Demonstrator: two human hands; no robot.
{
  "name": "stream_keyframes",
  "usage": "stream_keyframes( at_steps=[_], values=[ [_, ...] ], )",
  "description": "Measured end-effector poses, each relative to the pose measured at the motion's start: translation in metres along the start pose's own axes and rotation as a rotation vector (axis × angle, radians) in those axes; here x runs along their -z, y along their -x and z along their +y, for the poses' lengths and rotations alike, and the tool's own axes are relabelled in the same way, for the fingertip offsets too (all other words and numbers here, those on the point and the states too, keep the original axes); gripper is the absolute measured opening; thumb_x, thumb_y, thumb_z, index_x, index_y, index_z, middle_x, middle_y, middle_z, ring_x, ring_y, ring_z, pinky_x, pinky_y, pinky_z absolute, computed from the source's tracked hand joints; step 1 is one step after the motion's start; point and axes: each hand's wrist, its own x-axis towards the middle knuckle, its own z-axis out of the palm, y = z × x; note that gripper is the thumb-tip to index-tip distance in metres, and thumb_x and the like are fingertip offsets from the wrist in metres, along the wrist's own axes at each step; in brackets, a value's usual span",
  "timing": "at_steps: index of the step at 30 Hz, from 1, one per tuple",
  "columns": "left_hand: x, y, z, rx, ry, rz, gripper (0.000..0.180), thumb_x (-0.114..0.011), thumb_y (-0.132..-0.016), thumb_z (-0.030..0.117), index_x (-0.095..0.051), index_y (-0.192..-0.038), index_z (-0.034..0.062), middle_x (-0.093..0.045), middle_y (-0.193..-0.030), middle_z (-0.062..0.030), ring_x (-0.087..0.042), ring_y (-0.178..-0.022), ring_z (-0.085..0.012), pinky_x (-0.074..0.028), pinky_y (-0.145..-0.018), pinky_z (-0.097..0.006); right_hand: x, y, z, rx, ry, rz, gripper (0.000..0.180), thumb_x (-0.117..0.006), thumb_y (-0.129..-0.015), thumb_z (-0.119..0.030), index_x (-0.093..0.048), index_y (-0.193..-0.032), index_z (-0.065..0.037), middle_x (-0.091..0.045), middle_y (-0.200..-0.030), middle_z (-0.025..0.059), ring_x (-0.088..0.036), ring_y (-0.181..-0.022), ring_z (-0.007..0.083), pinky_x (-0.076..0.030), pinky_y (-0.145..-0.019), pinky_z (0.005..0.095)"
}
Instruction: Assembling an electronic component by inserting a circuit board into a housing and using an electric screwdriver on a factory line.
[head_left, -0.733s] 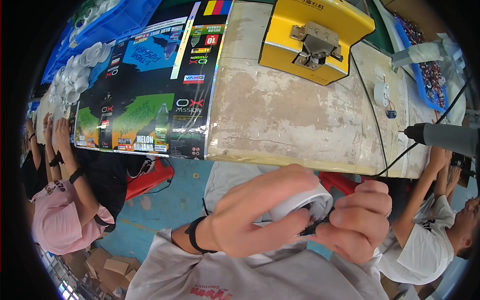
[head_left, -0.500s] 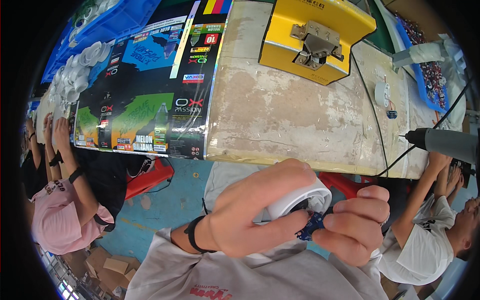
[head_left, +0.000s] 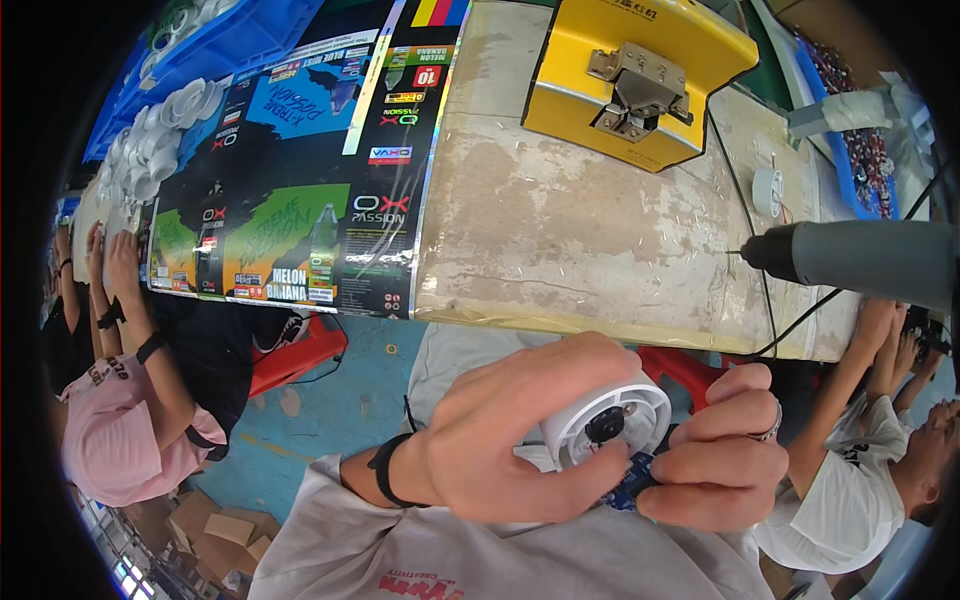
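My left hand (head_left: 490, 440), with a black band on the wrist, is closed around a round white plastic housing (head_left: 655, 405) in front of my shirt. The housing's open side faces up toward me, showing a black part (head_left: 604, 425) inside. A small blue circuit board (head_left: 630, 482) sits just below the rim, between the left thumb and my right hand (head_left: 725, 455). My right hand, wearing a ring, has its fingers curled and pinches the board's right side. Fingers cover part of the board and the housing's left side.
A grey pen-shaped power tool (head_left: 860, 252) juts in from the right over the worktable (head_left: 570, 230). A yellow metal fixture (head_left: 640, 90) stands at the back. Another white ring-shaped part (head_left: 768, 190) lies beyond the tool. White parts (head_left: 155, 150) are heaped far left. Co-workers sit at both sides.
The housing has tipped to show more of its inside, and both hands have shifted slightly lower. The grey tool has swung left and now reaches further across the table.
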Motion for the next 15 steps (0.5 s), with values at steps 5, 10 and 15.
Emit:
stream_keyframes(
  at_steps=[5,10,15],
  values=[
    [0.007,-0.003,-0.008,-0.193,-0.101,-0.074,0.031,-0.077,-0.061,-0.005,-0.067,-0.091,-0.0025,-0.056,-0.111,-0.0323,-0.064,-0.094,-0.0434,-0.056,-0.077,-0.045,-0.004,-0.002,0.003,0.073,-0.046,0.046,0.025,-0.070,-0.054,-0.011,-0.072,-0.078,-0.014,-0.064,-0.080,-0.0029,-0.054,-0.071,0.0129,-0.037,-0.068,0.0316],
    [0.010,-0.006,-0.012,-0.386,-0.182,-0.193,0.027,-0.078,-0.062,-0.005,-0.067,-0.087,-0.0019,-0.057,-0.110,-0.0313,-0.065,-0.092,-0.0417,-0.058,-0.073,-0.043,0.000,-0.005,0.000,-0.018,-0.064,0.025,0.026,-0.071,-0.055,-0.013,-0.072,-0.080,-0.013,-0.063,-0.081,-0.0011,-0.053,-0.071,0.0138,-0.037,-0.064,0.0308],
    [0.003,-0.002,-0.018,-0.381,-0.234,-0.044,0.052,-0.075,-0.066,-0.004,-0.056,-0.114,-0.0105,-0.064,-0.101,-0.0250,-0.067,-0.080,-0.0309,-0.053,-0.069,-0.035,0.003,-0.006,0.004,-0.097,-0.098,-0.079,0.033,-0.073,-0.054,-0.014,-0.071,-0.086,-0.008,-0.063,-0.087,0.0036,-0.051,-0.069,0.0159,-0.035,-0.058,0.0287]
  ],
)
